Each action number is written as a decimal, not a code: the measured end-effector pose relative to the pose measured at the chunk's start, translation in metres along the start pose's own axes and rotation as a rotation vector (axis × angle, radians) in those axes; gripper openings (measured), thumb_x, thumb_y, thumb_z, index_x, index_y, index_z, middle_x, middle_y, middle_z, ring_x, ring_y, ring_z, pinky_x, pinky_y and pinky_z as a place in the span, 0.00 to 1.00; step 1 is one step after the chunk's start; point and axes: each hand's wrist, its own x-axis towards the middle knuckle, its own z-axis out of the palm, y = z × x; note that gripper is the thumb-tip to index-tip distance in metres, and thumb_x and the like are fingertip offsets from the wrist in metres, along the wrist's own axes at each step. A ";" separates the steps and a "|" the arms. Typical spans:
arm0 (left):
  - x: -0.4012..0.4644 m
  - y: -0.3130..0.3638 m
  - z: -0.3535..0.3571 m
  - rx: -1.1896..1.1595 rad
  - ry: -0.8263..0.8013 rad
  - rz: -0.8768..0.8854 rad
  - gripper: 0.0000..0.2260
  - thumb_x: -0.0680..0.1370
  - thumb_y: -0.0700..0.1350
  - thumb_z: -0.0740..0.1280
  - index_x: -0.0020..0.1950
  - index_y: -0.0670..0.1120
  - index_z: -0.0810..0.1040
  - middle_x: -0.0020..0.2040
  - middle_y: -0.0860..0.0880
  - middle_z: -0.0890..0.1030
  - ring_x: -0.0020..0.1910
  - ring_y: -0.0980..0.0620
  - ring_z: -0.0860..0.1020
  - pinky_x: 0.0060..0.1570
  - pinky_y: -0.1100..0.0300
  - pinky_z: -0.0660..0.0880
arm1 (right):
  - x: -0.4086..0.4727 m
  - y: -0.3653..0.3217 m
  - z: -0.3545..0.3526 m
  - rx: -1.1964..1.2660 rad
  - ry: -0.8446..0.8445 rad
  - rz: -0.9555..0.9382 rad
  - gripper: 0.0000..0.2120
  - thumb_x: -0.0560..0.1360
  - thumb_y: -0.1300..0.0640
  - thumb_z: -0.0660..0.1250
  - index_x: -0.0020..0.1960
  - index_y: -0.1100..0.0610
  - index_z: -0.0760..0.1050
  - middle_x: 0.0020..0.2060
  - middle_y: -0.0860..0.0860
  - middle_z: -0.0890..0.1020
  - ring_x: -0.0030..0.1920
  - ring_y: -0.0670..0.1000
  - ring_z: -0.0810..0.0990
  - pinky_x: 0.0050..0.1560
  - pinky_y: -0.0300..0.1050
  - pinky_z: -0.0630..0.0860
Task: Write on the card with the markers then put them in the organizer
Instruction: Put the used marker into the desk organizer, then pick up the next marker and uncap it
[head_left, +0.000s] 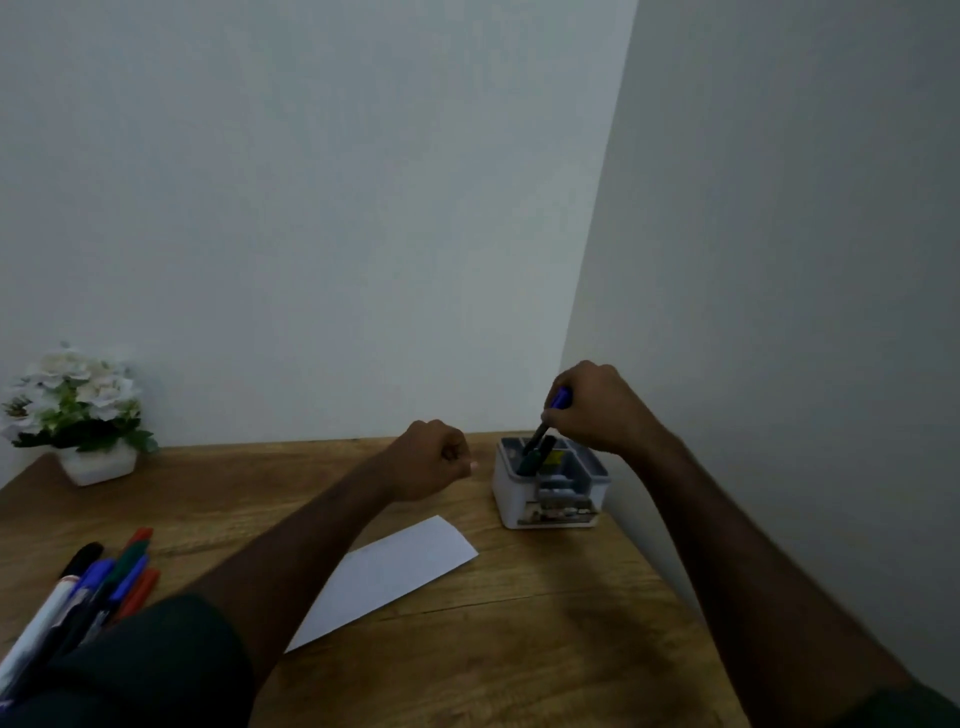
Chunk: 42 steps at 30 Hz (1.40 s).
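Observation:
My right hand (597, 408) is shut on a blue-capped marker (550, 415), held tilted with its dark lower end inside the white organizer (506, 488) at the table's far right. A green-capped marker (531, 460) stands in the same rear compartment. My left hand (431, 460) hovers as a fist left of the organizer, holding nothing I can see. The white card (384, 577) lies flat on the wooden table (519, 649) below my left forearm. Several markers (104, 582) with blue, green, red, orange and black caps lie in a heap at the left front.
A white pot of white flowers (78, 415) stands at the table's far left corner. Plain walls close in behind and on the right, close to the organizer. Dark sleeves show at the bottom edge.

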 end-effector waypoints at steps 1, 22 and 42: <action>0.003 0.002 0.001 0.008 -0.006 0.002 0.08 0.76 0.49 0.70 0.45 0.45 0.82 0.42 0.51 0.83 0.42 0.55 0.80 0.43 0.60 0.75 | 0.002 0.001 0.004 0.017 -0.024 -0.003 0.06 0.70 0.55 0.75 0.45 0.56 0.83 0.40 0.52 0.83 0.40 0.48 0.81 0.38 0.39 0.78; -0.095 -0.051 -0.063 0.060 0.067 -0.106 0.04 0.76 0.48 0.70 0.43 0.49 0.82 0.38 0.54 0.82 0.38 0.57 0.79 0.38 0.63 0.74 | -0.016 -0.113 0.083 0.346 0.024 -0.255 0.08 0.75 0.52 0.70 0.37 0.51 0.79 0.32 0.44 0.80 0.34 0.42 0.77 0.37 0.36 0.69; -0.267 -0.145 -0.144 0.183 0.196 -0.380 0.05 0.68 0.42 0.76 0.39 0.50 0.82 0.37 0.54 0.82 0.40 0.57 0.79 0.37 0.69 0.71 | -0.081 -0.298 0.218 0.374 -0.410 -0.398 0.08 0.75 0.51 0.66 0.45 0.55 0.80 0.44 0.54 0.84 0.44 0.54 0.82 0.42 0.50 0.81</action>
